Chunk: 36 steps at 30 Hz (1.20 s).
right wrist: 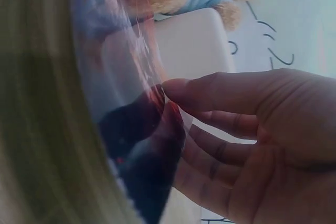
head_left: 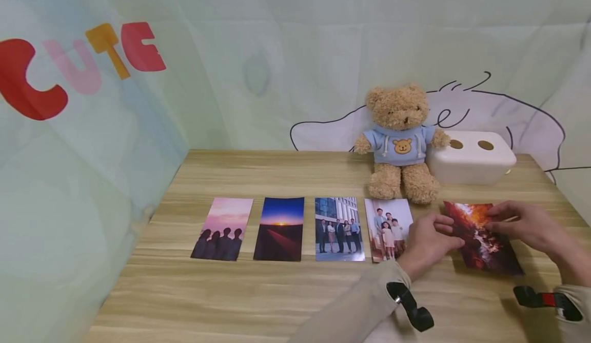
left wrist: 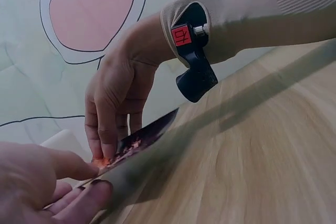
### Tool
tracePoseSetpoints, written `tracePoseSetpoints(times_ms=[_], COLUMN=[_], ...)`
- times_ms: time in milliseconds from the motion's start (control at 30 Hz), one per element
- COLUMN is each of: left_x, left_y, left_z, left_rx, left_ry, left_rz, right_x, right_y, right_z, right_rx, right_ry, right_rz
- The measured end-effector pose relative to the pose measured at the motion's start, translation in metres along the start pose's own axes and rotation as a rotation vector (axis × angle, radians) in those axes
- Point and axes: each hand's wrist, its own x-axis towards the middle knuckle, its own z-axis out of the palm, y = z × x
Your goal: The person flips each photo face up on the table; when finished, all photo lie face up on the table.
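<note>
A glossy photo print with a fiery red, orange and dark abstract picture is held up at a tilt over the right of the table. My left hand pinches its left edge, thumb on top and fingers beneath, as the left wrist view shows. At the opposite edge my right hand pinches the print between thumb and fingers; the right wrist view shows this thumb at the rim. Just left of my left hand lies a family photo, its lower right corner hidden by that hand.
Left of the family photo, in a row, lie an office group photo, a sunset road photo and a pink-sky silhouettes photo. Behind sit a teddy bear in a blue hoodie and a white box with round holes.
</note>
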Motion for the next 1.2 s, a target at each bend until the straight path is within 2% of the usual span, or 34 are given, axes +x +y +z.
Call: tracePoseSetpoints(times_ms=[133, 333, 667, 800, 967, 1200], left_x=[0.002, 0.004, 0.008, 0.007, 0.007, 0.002], left_y=[-0.002, -0.003, -0.002, 0.002, 0.002, 0.007], left_z=[-0.003, -0.007, -0.015, -0.015, -0.016, -0.015], left_rx=[0.085, 0.183, 0.474, 0.569, 0.616, 0.655], left_ry=[-0.025, -0.061, -0.041, -0.046, -0.071, -0.155], left_rz=[0.023, 0.054, 0.206, 0.23, 0.252, 0.242], right_x=[0.002, 0.008, 0.015, 0.015, 0.016, 0.013], right_y=[0.003, 0.004, -0.003, -0.006, -0.008, -0.003], right_z=[0.007, 0.015, 0.02, 0.021, 0.02, 0.021], right_rx=[-0.003, -0.071, -0.107, -0.11, -0.116, -0.128], right_ry=[0.005, 0.035, 0.072, 0.075, 0.065, 0.081], right_rz=[-0.033, -0.076, -0.063, -0.062, -0.036, -0.08])
